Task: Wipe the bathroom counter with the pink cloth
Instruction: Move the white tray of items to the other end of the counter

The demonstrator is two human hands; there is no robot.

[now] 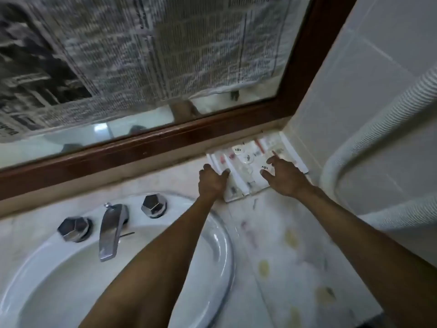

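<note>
No pink cloth is in view. The pale marble counter (281, 247) carries yellowish and reddish stains to the right of the sink. In its back right corner lies a flat white tray (237, 189) with small sachets and toiletries. My left hand (212, 182) grips the tray's left edge, thumb on top. On the tray's right half rests my right hand (285, 177), its fingers spread and the index finger stretched out, holding nothing.
A white oval sink (71, 280) fills the lower left, with a chrome faucet (111, 230) between two faceted knobs (74, 229) (153, 205). Behind stands a wood-framed mirror (165, 138) covered with newspaper. A tiled wall and a white ribbed curved edge (378, 129) close the right side.
</note>
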